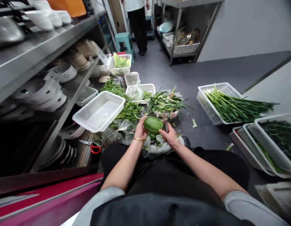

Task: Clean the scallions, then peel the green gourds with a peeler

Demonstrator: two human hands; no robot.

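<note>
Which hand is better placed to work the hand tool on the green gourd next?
Probably the right hand: it holds the hand tool beside the green gourd. The left hand holds the gourd's opposite end, so it seems better suited to steadying.

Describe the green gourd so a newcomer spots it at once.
Start at the dark clothing, bottom centre, and follow the bare forearms forward. There the left hand grips the green gourd and the right hand, holding a tool, meets its other end. Plump and rounded, it stands out from the leafy greens beyond it.
</note>
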